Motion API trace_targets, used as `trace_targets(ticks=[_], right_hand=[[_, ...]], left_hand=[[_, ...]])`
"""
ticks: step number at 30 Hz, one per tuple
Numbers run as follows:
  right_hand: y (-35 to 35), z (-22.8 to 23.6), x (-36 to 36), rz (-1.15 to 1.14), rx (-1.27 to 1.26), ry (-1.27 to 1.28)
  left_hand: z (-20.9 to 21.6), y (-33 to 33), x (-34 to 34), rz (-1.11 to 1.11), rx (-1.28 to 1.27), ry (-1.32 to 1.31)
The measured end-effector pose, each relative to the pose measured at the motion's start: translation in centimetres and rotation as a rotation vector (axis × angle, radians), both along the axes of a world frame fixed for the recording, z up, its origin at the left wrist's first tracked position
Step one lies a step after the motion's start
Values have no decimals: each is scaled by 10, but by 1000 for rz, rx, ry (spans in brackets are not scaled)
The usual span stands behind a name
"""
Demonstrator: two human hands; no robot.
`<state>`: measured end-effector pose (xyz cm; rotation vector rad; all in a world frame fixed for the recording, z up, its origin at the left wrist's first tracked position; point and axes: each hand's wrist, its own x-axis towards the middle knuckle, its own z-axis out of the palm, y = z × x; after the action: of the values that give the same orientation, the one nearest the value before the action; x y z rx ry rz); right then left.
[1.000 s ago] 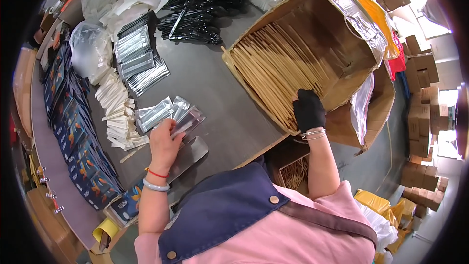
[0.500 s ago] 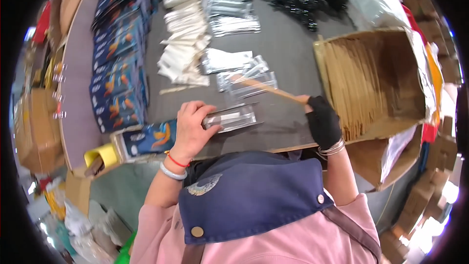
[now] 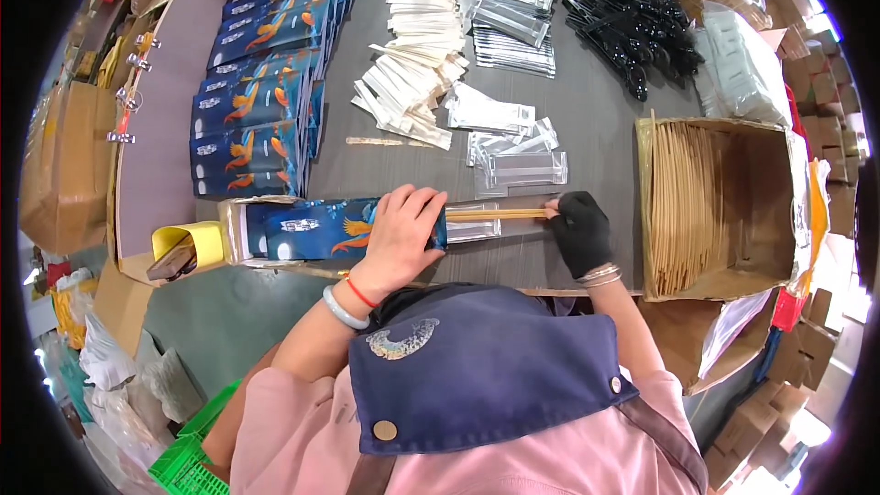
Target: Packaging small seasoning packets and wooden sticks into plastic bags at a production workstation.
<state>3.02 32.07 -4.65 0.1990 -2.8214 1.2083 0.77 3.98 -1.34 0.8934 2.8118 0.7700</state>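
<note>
My right hand (image 3: 581, 234), in a black fingerless glove, pinches the right ends of a pair of wooden chopsticks (image 3: 500, 214). They lie level, and their left ends run out of sight at the mouth of a blue printed packet (image 3: 312, 229). Fingers bent and close together, my left hand (image 3: 401, 231) grips that packet at its right end. A clear plastic sleeve (image 3: 474, 227) shows under the chopsticks, its left part hidden by the packet and my hand. Beyond it rest a clear sleeve with a pale insert (image 3: 527, 170) and white flat packets (image 3: 490, 113).
Stacked blue packets (image 3: 247, 124) stand at the left. Behind the middle lie white paper sachets (image 3: 412, 82) and silvery packets (image 3: 513, 23); black plastic spoons (image 3: 632, 27) are heaped far right. At the right, a cardboard box (image 3: 752, 211) holds many chopsticks. A yellow holder (image 3: 188, 247) sits on the left edge.
My right hand has drawn the chopsticks nearer and levelled them, bringing their left ends to the packet. My left hand has shifted right, with the packet now over part of the clear sleeve. The view has turned.
</note>
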Motion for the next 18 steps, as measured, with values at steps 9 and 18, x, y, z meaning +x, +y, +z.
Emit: trace_targets(ticks=[9, 18], right_hand=[[-48, 40, -13, 167, 176, 121], [-13, 66, -7, 33, 370, 17]], left_hand=[[12, 12, -20, -134, -20, 26], [68, -77, -101, 60, -165, 440]])
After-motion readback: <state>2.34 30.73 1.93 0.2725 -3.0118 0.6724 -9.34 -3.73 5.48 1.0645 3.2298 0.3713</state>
